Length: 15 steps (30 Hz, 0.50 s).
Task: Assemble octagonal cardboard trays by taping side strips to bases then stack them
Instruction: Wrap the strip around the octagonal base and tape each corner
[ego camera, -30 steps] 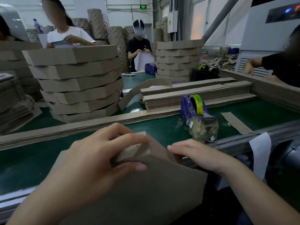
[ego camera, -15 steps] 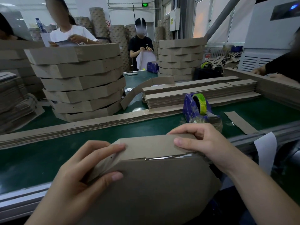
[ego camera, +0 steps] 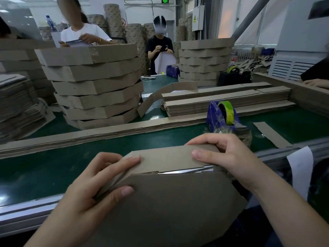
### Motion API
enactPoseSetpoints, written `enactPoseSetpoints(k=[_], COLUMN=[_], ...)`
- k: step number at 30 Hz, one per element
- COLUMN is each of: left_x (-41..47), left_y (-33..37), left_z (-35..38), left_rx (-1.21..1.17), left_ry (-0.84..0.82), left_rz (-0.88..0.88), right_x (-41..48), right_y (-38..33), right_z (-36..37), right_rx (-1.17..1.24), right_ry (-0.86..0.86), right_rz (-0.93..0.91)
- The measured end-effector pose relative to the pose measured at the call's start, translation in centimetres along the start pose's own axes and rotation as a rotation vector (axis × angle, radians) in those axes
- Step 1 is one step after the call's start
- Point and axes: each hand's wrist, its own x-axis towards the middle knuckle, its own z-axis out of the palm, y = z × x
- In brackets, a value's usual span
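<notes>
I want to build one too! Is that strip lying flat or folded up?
Folded up. The side strip stands along the base edge, bent near the left hand; the right hand pinches its end.

Both forearms bare, coming in from the bottom corners and converging. Left hand (ego camera: 89,191): back of hand up, thumb flat on the base (ego camera: 169,207), fingers curved round the left corner and lying along the side strip (ego camera: 165,159), clamping the two together. Right hand (ego camera: 231,157): wrist bent inward, thumb pad on the strip's near face, other fingers curled over its top edge, pinching it. Hands apart, not touching.
</notes>
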Motion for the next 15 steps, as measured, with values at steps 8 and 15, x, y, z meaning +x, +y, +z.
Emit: enactPoseSetpoints(k=[8,15], left_x=[0.0,2.4], left_y=[-0.3,2.1], left_z=[-0.8,-0.7], left_rx=[-0.035,0.156], left_ry=[-0.038,-0.115], left_rz=[0.006,0.098], right_x=[-0.6,-0.5], right_y=[0.9,1.6], right_z=[1.0,2.2], right_rx=[-0.117,-0.132], right_ry=[-0.009,0.013], right_rz=[-0.044,-0.093])
